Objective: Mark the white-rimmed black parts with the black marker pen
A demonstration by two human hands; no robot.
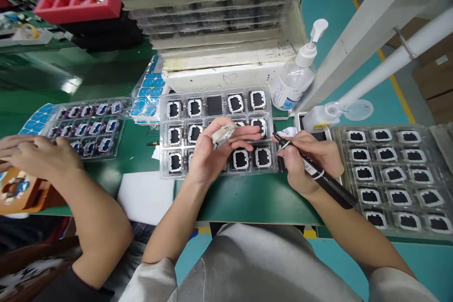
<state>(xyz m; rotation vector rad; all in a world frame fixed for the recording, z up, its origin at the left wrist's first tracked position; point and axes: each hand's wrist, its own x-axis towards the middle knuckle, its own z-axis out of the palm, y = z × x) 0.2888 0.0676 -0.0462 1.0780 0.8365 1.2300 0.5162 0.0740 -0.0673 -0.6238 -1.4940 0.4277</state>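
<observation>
While our left hand pinches a small pale squarish plastic frame between thumb and fingers, palm up, our right hand is clenched around a slim black marker pen, its tip pointing toward the frame and just beside it. The frame sits above a clear, glossy blister tray with rows of square pockets, most holding similar white-rimmed, black-centred parts. To our right lies a second tray of the same moulded plastic, also filled. Behind them stand a translucent pump bottle and a smaller squeeze bottle. All rest on the smooth green counter. At far left, another person's hands rest near a third tray.
</observation>
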